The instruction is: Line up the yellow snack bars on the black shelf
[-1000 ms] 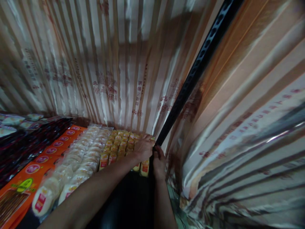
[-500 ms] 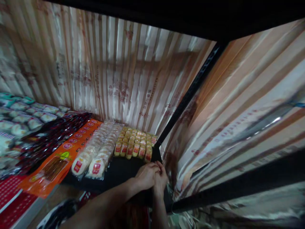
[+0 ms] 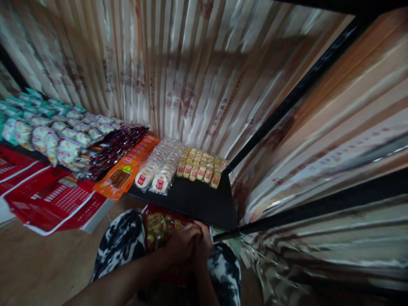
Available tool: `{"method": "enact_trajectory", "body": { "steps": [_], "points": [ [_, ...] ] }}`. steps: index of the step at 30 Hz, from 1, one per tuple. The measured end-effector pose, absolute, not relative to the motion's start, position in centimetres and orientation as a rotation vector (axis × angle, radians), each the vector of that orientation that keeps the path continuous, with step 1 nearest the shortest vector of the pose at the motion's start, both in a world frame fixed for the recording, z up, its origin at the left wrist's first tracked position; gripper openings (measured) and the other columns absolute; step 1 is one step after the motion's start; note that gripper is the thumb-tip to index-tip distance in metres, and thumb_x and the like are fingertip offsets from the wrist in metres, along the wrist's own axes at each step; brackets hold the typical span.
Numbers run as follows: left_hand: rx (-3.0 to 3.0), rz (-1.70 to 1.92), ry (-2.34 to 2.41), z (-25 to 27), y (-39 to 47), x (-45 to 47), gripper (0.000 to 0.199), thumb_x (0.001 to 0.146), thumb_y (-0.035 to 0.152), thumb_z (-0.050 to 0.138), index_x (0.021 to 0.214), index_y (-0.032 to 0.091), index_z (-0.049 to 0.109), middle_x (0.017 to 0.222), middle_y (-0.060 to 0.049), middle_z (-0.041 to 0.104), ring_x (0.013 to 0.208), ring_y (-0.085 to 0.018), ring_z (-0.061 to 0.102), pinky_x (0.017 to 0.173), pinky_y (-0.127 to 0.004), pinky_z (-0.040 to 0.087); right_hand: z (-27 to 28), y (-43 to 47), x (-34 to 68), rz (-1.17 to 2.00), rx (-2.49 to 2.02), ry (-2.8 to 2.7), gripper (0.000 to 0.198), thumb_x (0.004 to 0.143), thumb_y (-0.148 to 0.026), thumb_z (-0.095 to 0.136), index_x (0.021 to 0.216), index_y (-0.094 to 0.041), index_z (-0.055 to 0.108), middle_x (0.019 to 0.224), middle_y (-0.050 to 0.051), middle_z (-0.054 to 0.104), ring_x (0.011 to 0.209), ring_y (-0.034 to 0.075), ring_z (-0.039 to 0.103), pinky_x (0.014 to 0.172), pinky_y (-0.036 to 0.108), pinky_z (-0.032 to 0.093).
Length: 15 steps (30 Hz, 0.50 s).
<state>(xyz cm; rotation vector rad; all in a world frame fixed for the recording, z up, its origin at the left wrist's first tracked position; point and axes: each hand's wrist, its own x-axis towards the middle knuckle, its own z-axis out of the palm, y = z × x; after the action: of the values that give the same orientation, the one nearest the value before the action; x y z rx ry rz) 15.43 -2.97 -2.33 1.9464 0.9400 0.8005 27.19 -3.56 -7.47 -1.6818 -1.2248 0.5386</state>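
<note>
My left hand (image 3: 181, 243) and my right hand (image 3: 202, 239) are closed and pressed together, in front of the black shelf's near edge. Whatever lies between their fingers, if anything, is hidden and dark. Below and behind them, between my knees, stands a red box (image 3: 183, 276) with yellow-wrapped snack packets (image 3: 156, 225) in it. On the black shelf (image 3: 197, 202), small yellow packets with red labels (image 3: 200, 172) stand in several rows near the back right corner. Left of these lie two rows of clear-wrapped round white crackers (image 3: 161, 182).
Further left are an orange snack bag (image 3: 117, 176), dark red shiny packets (image 3: 119, 151) and white-and-teal packets (image 3: 68, 151). Red printed packaging (image 3: 60, 199) hangs over the front edge. A black metal post (image 3: 296, 93) rises at the corner, with striped plastic sheeting (image 3: 191, 72) behind.
Both hands have drawn back together from beside the yellow packets on the shelf to above the red box. The view has tilted down, bringing my knees and the box into sight.
</note>
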Motion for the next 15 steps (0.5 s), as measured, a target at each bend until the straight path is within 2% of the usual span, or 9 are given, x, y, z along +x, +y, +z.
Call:
{"method": "enact_trajectory", "body": {
  "steps": [5, 10, 15],
  "points": [
    [1.874, 0.481, 1.169, -6.1, -5.5, 12.9, 0.035, 0.075, 0.008, 0.037, 0.101, 0.017, 0.059, 0.11, -0.007, 0.059, 0.105, -0.016, 0.052, 0.096, -0.03, 0.039, -10.3, -6.1, 24.9, 0.819, -1.821, -1.504, 0.033, 0.071, -0.022, 0.038, 0.088, -0.018, 0.066, 0.092, 0.011, 0.068, 0.086, 0.022, 0.063, 0.082, 0.033, 0.046],
    [1.835, 0.179, 1.351, -9.3, -5.7, 11.5, 0.036, 0.077, 0.008, 0.035, 0.102, 0.015, 0.061, 0.115, -0.01, 0.058, 0.108, -0.018, 0.051, 0.098, -0.031, 0.037, -12.9, -6.9, 23.9, 1.002, -1.959, -1.681, 0.041, 0.074, -0.016, 0.039, 0.107, -0.012, 0.063, 0.106, 0.015, 0.066, 0.1, 0.024, 0.06, 0.092, 0.035, 0.042],
    [1.796, 0.118, 1.308, -11.7, -5.7, 10.3, 0.038, 0.077, 0.017, 0.044, 0.112, 0.02, 0.058, 0.12, -0.007, 0.057, 0.115, -0.02, 0.047, 0.103, -0.034, 0.033, -13.6, -7.8, 24.0, 0.983, -1.88, -1.738, 0.047, 0.074, -0.012, 0.039, 0.116, -0.017, 0.059, 0.115, 0.009, 0.062, 0.112, 0.021, 0.054, 0.098, 0.034, 0.037]
  ]
}}
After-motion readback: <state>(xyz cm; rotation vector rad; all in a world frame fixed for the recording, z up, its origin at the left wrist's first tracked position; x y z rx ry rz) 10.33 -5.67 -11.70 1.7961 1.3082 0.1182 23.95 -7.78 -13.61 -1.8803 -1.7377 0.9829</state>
